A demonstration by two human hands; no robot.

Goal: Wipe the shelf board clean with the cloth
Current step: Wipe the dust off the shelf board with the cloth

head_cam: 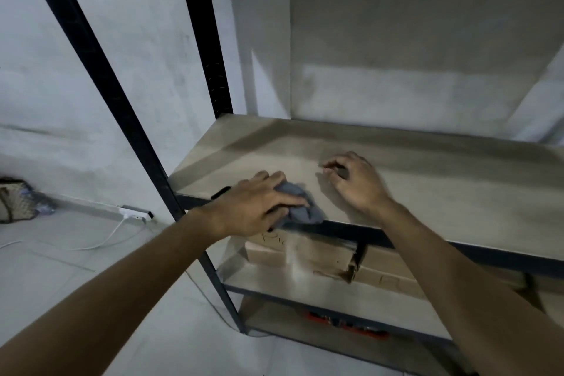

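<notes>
A pale wooden shelf board [427, 180] lies in a black metal rack at chest height. A crumpled grey cloth [300, 206] sits on the board's front edge near its left end. My left hand [253, 204] lies over the cloth, fingers curled round it and holding it against the board. My right hand [355, 181] hovers on the board just right of the cloth, its fingers loosely curled with nothing in them and the fingertips near the surface.
Black rack uprights [100, 70] stand at the left, with another shelf overhead. Cardboard boxes [335, 259] sit on the shelf below. A power strip [135, 213] with a white cable lies on the floor by the wall, and a bag [15, 203] stands at far left.
</notes>
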